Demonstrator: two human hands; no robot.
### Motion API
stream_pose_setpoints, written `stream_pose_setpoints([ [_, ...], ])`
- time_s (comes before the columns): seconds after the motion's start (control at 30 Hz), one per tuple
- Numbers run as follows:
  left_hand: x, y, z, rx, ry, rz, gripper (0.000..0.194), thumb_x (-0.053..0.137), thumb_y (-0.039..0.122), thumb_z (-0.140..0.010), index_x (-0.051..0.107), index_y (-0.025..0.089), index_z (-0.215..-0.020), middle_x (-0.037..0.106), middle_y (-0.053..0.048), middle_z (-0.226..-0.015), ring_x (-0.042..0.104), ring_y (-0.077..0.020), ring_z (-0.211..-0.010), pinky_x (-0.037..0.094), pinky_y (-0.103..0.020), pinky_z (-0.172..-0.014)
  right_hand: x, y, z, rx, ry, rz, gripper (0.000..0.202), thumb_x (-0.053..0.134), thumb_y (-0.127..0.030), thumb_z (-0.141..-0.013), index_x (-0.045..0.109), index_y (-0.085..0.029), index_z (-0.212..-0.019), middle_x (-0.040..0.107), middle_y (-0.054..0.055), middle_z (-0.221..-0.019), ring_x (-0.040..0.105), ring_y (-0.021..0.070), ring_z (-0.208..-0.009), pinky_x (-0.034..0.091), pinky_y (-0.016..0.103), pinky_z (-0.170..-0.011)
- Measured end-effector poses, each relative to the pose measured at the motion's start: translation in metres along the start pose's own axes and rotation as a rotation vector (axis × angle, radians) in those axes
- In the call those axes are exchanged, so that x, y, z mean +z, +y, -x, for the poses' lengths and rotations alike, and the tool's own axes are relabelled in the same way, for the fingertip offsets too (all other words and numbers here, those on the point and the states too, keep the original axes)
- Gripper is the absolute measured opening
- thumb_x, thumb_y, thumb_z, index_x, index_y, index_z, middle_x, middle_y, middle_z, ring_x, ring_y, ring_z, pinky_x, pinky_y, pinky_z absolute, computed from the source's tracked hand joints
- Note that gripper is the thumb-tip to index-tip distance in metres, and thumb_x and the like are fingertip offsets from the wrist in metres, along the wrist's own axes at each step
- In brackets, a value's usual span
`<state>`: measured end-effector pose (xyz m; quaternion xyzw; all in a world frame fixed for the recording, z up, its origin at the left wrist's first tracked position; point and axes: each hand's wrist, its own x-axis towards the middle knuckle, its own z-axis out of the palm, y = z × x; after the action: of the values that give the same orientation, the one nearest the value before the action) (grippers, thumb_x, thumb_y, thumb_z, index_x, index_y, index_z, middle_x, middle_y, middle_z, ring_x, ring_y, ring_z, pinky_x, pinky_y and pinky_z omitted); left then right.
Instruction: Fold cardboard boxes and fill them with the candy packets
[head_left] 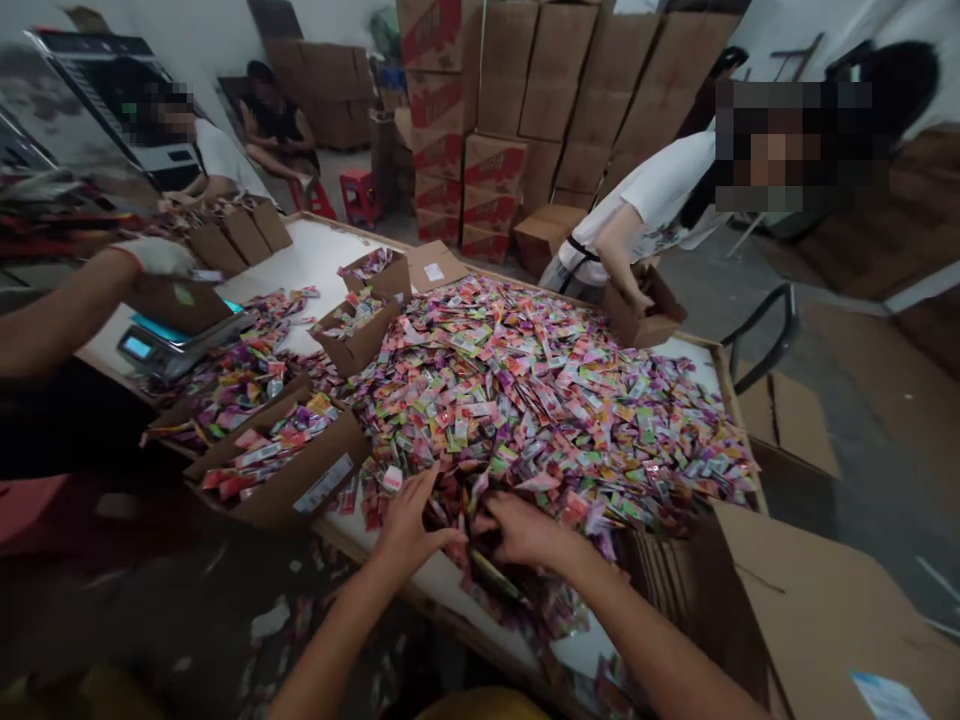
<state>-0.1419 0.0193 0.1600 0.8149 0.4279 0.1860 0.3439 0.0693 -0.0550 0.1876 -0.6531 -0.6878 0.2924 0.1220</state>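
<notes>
A broad heap of small colourful snack packets (517,390) covers much of the table before me. My left hand (411,522) is at the near edge of the heap, thumb and fingers spread apart in a curve beside some packets. Across from it, my right hand (529,532) reaches in among packets, its fingers curled on several and their tips partly hidden. A dark hollow with tilted packets lies between both hands. To the left of my hands stands an open cardboard box (300,480) holding packets, with a white label on its side.
Two packet-filled boxes (358,335) stand behind the heap. On the left, a gloved hand (157,257) is at a box on a digital scale (176,345). A co-worker (637,200) bends over a box (645,310) at right. Flattened cardboard (825,620) lies near my right arm.
</notes>
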Motion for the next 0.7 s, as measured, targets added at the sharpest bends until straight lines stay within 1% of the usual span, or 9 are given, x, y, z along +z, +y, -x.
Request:
stream_pose_setpoints([
  [0.07, -0.006, 0.014, -0.001, 0.088, -0.05, -0.199, 0.103, 0.085, 0.048, -0.06, 0.035, 0.032, -0.148, 0.048, -0.014, -0.14, 0.044, -0.0367, -0.128, 0.04, -0.052, -0.103, -0.026, 0.001, 0.029, -0.059, 0.063, -0.052, 0.056, 0.073, -0.019, -0.067, 0.064, -0.021, -0.122, 0.063, 0.009, -0.126, 0.057, 0.0242, -0.118, 0.044, 0.035, -0.103],
  [0.1, -0.007, 0.02, 0.0, 0.103, -0.049, -0.3, 0.099, 0.084, 0.047, -0.061, 0.037, 0.033, -0.147, 0.048, -0.014, -0.138, 0.045, -0.0372, -0.126, 0.04, -0.053, -0.101, -0.035, 0.004, 0.046, -0.019, 0.15, -0.044, 0.058, 0.07, -0.023, -0.074, 0.058, -0.024, -0.131, 0.057, 0.008, -0.135, 0.05, 0.0253, -0.127, 0.038, 0.039, -0.109],
  [0.17, -0.003, 0.029, 0.001, 0.105, -0.089, -0.426, 0.086, 0.079, 0.042, -0.07, 0.04, 0.029, -0.145, 0.05, -0.014, -0.132, 0.048, -0.0348, -0.122, 0.042, -0.049, -0.098, -0.041, 0.012, 0.08, 0.205, 0.312, 0.021, 0.068, 0.07, -0.033, -0.078, 0.046, -0.027, -0.142, 0.046, 0.01, -0.145, 0.04, 0.0304, -0.136, 0.034, 0.049, -0.112],
  [0.23, 0.01, 0.033, -0.001, 0.107, -0.24, -0.465, 0.063, 0.065, 0.028, -0.083, 0.042, 0.022, -0.141, 0.057, -0.014, -0.12, 0.056, -0.0293, -0.111, 0.047, -0.041, -0.092, -0.027, 0.014, 0.105, 0.443, 0.333, 0.061, 0.082, 0.074, -0.037, -0.075, 0.038, -0.022, -0.147, 0.044, 0.016, -0.143, 0.043, 0.0356, -0.132, 0.04, 0.052, -0.105],
  [0.3, 0.029, 0.032, -0.009, 0.107, -0.409, -0.45, 0.05, 0.048, 0.012, -0.086, 0.044, 0.017, -0.136, 0.061, -0.014, -0.111, 0.062, -0.0257, -0.1, 0.05, -0.036, -0.086, 0.0, 0.008, 0.11, 0.508, 0.299, 0.06, 0.075, 0.07, -0.029, -0.078, 0.039, -0.02, -0.145, 0.048, 0.017, -0.133, 0.051, 0.0327, -0.122, 0.046, 0.045, -0.099],
  [0.4, 0.061, 0.025, -0.031, 0.037, -0.521, -0.356, 0.046, 0.04, 0.004, -0.084, 0.046, 0.014, -0.129, 0.063, -0.018, -0.112, 0.066, -0.0268, -0.095, 0.05, -0.037, -0.083, 0.044, -0.011, 0.075, 0.382, 0.211, 0.13, 0.052, 0.05, -0.007, -0.084, 0.05, -0.019, -0.135, 0.054, 0.015, -0.123, 0.056, 0.0261, -0.115, 0.046, 0.037, -0.099],
  [0.53, 0.088, 0.017, -0.059, -0.06, -0.555, -0.288, 0.046, 0.052, 0.001, -0.076, 0.052, 0.008, -0.121, 0.068, -0.023, -0.1, 0.069, -0.0317, -0.091, 0.051, -0.042, -0.083, 0.08, -0.014, 0.001, 0.457, -0.051, 0.169, 0.04, 0.037, -0.002, -0.088, 0.059, -0.009, -0.12, 0.06, 0.019, -0.114, 0.062, 0.0254, -0.102, 0.05, 0.035, -0.087],
  [0.6, 0.086, 0.018, -0.061, -0.086, -0.565, -0.264, 0.052, 0.06, -0.003, -0.066, 0.057, 0.005, -0.118, 0.07, -0.025, -0.095, 0.069, -0.0346, -0.088, 0.052, -0.044, -0.082, 0.086, -0.002, -0.018, 0.461, -0.084, 0.15, 0.04, 0.035, -0.004, -0.089, 0.057, -0.007, -0.122, 0.062, 0.02, -0.114, 0.062, 0.0251, -0.102, 0.051, 0.034, -0.083],
  [0.7, 0.063, 0.023, -0.049, -0.005, -0.546, -0.136, 0.054, 0.069, 0.006, -0.066, 0.062, 0.012, -0.119, 0.072, -0.02, -0.106, 0.068, -0.0318, -0.098, 0.051, -0.039, -0.09, 0.088, 0.02, -0.009, 0.384, -0.086, 0.134, 0.04, 0.039, -0.006, -0.088, 0.056, -0.008, -0.124, 0.06, 0.02, -0.119, 0.061, 0.0249, -0.106, 0.05, 0.032, -0.087],
])
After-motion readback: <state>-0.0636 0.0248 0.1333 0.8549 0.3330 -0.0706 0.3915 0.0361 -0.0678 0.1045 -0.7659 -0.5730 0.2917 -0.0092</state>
